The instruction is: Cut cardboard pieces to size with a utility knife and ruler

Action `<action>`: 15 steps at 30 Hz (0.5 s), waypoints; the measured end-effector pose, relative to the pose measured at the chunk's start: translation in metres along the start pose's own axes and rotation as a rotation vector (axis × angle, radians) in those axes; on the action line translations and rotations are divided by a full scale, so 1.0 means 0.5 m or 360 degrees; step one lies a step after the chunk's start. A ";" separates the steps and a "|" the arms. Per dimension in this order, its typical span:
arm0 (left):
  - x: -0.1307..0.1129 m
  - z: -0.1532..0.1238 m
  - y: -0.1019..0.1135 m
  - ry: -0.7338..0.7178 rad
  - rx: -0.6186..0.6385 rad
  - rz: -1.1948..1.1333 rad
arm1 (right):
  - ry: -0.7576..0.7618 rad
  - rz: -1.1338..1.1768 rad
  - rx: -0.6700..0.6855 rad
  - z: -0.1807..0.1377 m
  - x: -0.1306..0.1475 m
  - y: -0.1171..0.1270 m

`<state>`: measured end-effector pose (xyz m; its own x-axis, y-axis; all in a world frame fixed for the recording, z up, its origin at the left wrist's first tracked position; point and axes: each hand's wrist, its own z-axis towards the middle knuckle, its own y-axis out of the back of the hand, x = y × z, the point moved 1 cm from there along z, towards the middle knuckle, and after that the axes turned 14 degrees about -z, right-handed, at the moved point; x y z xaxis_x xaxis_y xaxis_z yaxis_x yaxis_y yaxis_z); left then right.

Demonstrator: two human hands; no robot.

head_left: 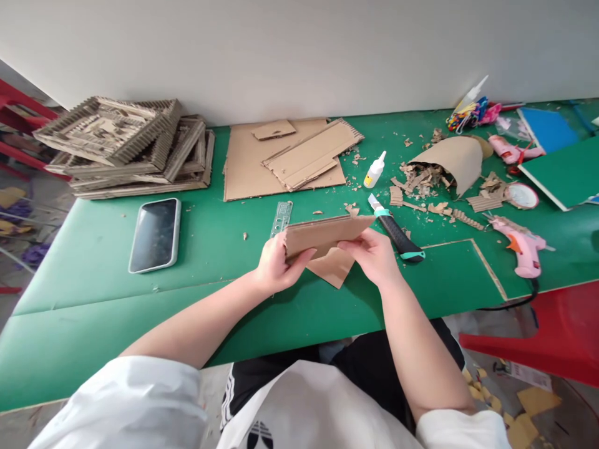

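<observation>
A piece of brown cardboard point(322, 237) is held up in front of me, tilted over the green table. My left hand point(279, 262) grips its left end, thumb on the near face. At the right end my right hand point(373, 254) pinches it, with a thin brown layer point(334, 267) hanging below the lower edge; whether this is joined to the piece I cannot tell. Just right of my right hand lies a black and teal utility knife point(395, 231) with its blade out. Behind my left hand a clear ruler point(281, 218) lies partly hidden.
A white glue bottle point(374, 170) stands beyond the knife. Cardboard sheets point(243, 156) lie at the back, a stack of corrugated frames point(187, 149) and a phone point(155, 236) at left. At right are pink glue guns point(526, 249), cardboard scraps point(428, 178) and a tape roll point(523, 195).
</observation>
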<state>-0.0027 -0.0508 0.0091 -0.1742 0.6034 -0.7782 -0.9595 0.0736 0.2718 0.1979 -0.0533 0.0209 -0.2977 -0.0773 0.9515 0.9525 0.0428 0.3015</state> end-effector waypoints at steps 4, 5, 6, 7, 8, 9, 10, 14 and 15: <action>-0.006 0.002 0.000 -0.0292 0.0171 0.0151 | 0.0066 -0.0007 -0.0010 -0.001 -0.003 -0.001; -0.006 0.001 0.000 -0.0369 0.0155 0.0192 | 0.0074 -0.0007 -0.0003 -0.001 -0.003 -0.001; -0.005 0.001 0.000 -0.0430 0.0132 0.0227 | 0.0078 -0.0013 0.0003 -0.001 -0.003 -0.001; -0.004 0.000 -0.001 -0.0471 0.0105 0.0255 | 0.0081 -0.0028 0.0004 -0.002 -0.003 -0.001; -0.003 -0.001 -0.001 -0.0494 0.0084 0.0270 | 0.0081 -0.0051 0.0001 -0.002 -0.003 0.000; -0.002 -0.002 -0.002 -0.0498 0.0073 0.0275 | 0.0078 -0.0079 -0.0006 -0.002 -0.003 0.000; -0.002 -0.002 -0.002 -0.0482 0.0078 0.0269 | 0.0072 -0.0109 -0.0015 -0.002 -0.003 0.000; 0.000 -0.005 -0.006 -0.0365 0.0111 0.0219 | 0.0048 -0.0167 -0.0026 -0.002 -0.001 0.000; 0.001 -0.006 -0.007 -0.0340 0.0095 0.0215 | 0.0043 -0.0167 -0.0024 -0.002 -0.001 0.001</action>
<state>-0.0001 -0.0531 0.0060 -0.2433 0.7643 -0.5971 -0.9148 0.0237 0.4031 0.1984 -0.0541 0.0203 -0.3942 -0.1075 0.9127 0.9171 0.0183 0.3982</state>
